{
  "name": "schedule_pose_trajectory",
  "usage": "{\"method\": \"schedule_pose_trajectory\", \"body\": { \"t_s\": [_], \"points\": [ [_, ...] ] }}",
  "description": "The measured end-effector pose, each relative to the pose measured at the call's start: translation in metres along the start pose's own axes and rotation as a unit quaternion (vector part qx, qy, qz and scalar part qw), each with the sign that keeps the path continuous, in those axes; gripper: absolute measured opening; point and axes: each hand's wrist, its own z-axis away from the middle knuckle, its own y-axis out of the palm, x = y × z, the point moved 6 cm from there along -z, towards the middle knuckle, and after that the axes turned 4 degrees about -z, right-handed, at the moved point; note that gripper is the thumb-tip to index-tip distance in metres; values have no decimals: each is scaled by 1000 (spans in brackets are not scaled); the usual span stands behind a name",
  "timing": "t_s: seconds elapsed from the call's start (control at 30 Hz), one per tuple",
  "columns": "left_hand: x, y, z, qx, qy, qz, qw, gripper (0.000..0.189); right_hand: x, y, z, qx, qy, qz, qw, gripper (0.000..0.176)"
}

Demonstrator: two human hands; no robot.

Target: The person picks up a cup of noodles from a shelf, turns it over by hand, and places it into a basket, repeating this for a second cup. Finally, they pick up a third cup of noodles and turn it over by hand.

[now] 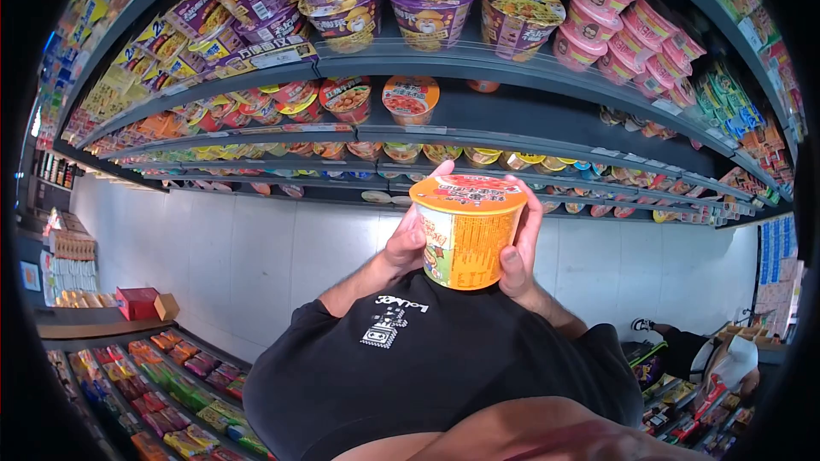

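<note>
An orange noodle cup (pixel 478 239) with a red and orange lid is held upright in front of the chest. My left hand (pixel 408 235) is wrapped round its left side, and my right hand (pixel 523 248) grips its right side with the thumb on the printed panel. Beyond it, on the second shelf, sits a similar orange-lidded cup (pixel 410 102), beside a red cup (pixel 345 100).
The top shelf (pixel 427 62) carries purple noodle cups (pixel 521 21) and stacked pink tubs (pixel 589 26). Lower shelves hold more cups. Packets (pixel 179 384) fill a rack at lower left; a red box (pixel 137 303) stands above it. Another person (pixel 696 354) is at lower right.
</note>
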Motion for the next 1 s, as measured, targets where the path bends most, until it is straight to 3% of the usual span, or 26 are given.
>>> {"method": "schedule_pose_trajectory", "body": {
  "t_s": [0.17, 0.27, 0.37, 0.4, 0.43, 0.5, 0.53, 0.83, 1.0],
  "points": [
    [2, 0, 2, 10, 14, 13, 1000, 126, 4, -4, 1, 23, -83, 90, 992, 85],
    [1, -5, 5, -6, 25, -4, 1000, 125, 11, -4, 3, 38, -181, 128, 974, 59],
    [-2, -7, 5, -17, 37, -2, 999, 125, 11, -5, 0, 41, -174, 151, 972, 55],
    [-1, -7, 5, -7, 52, 8, 999, 113, 13, -3, -3, 35, -170, 130, 976, 54],
    [-3, -7, 4, -8, 57, 10, 998, 113, 16, -3, -6, 40, -169, 132, 976, 54],
    [-10, -7, 4, -24, 36, 129, 991, 97, 17, -5, -8, 30, -146, 126, 981, 56],
    [-15, 0, 3, -24, 36, 101, 994, 87, 16, -5, -7, 30, -148, 128, 980, 57],
    [-6, -6, 10, -17, 24, 81, 996, 92, 10, 2, 0, 22, -180, 100, 978, 86],
    [-3, -7, 7, -19, 6, 102, 995, 93, 8, 0, 4, 21, -170, 119, 978, 77]
  ]
}}
